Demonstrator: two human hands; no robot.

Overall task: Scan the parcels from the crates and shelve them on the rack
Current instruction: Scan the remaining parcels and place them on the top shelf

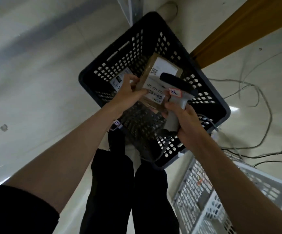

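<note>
Over the black perforated plastic crate (209, 92), the left hand (128, 95) pinches a labelled brown cardboard parcel (153, 81) while the right hand (185, 122) grips a grey handheld barcode scanner (177, 102).

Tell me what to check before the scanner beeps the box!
1. Left hand holds the brown parcel firmly: ok.
2. Right hand grips the grey scanner by its handle: ok.
3. Barcode label faces up: ok, though the thumb covers one end.
4. Scanner head points at the barcode: cannot tell.
5. Parcel is lifted over the black crate, not snagged: ok.
6. Another labelled parcel waits in the crate: ok.
</note>
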